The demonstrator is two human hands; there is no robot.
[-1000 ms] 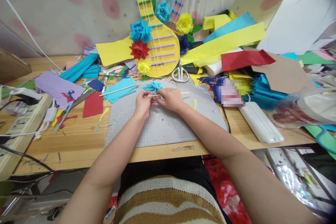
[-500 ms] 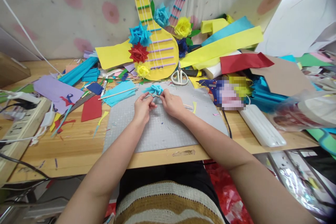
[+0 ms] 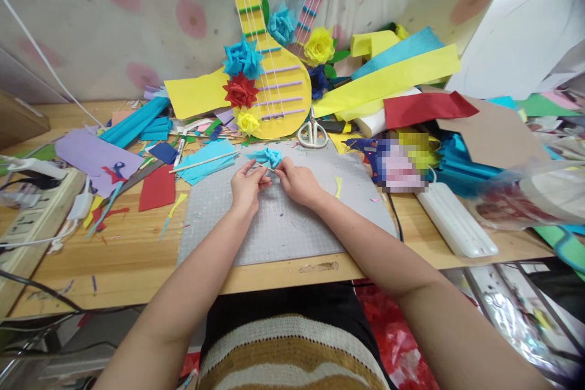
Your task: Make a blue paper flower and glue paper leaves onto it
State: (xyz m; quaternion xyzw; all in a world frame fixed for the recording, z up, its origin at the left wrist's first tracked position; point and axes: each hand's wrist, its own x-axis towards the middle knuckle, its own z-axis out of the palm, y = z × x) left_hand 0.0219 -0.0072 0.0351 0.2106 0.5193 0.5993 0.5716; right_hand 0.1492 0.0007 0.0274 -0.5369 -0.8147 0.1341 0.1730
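Note:
Over the grey cutting mat (image 3: 283, 225), my left hand (image 3: 245, 186) and my right hand (image 3: 297, 181) meet at a small light-blue paper flower (image 3: 269, 156). Both pinch it from below, fingers curled together; a thin wooden stick shows between the fingertips of my left hand. The flower sits just beyond my fingertips, near the mat's far edge. To the left, another wooden stick (image 3: 201, 162) lies on light-blue paper strips (image 3: 205, 161).
A yellow paper guitar (image 3: 274, 91) with paper flowers leans on the wall behind. White scissors (image 3: 312, 131) lie right of it, and a blue glue gun (image 3: 365, 149) beyond. Coloured paper sheets pile at right, a power strip (image 3: 27, 219) at left, and a white box (image 3: 454, 219) near the front edge.
The stick end that stuck out to the right of my right hand is no longer seen. Both hands stayed at the flower, fingers shifting closer to it.

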